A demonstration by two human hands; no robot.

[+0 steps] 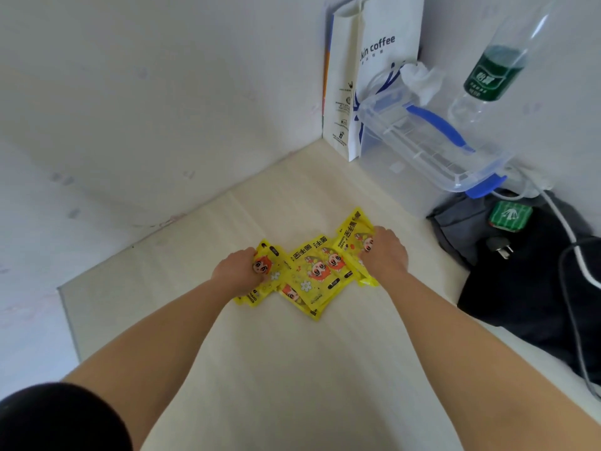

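Well, my table [292, 369] runs into a corner of white walls, and its right side is crowded. A dark bag [520, 288] lies along the right edge, and a white paper bag [374, 76] stands in the corner. A clear plastic box [422, 141] with blue clips sits just in front of the paper bag, with a bottle [494, 73] beside it. A small green packet [511, 215] rests on the dark bag. The table's left edge is well apart from my hands, and bare tabletop lies between me and the work. Both arms reach straight ahead. My left hand [235, 271] grips the left end of the overlapping yellow packets [312, 271] mid-table. My right hand [388, 252] grips the right end, near the dark bag.
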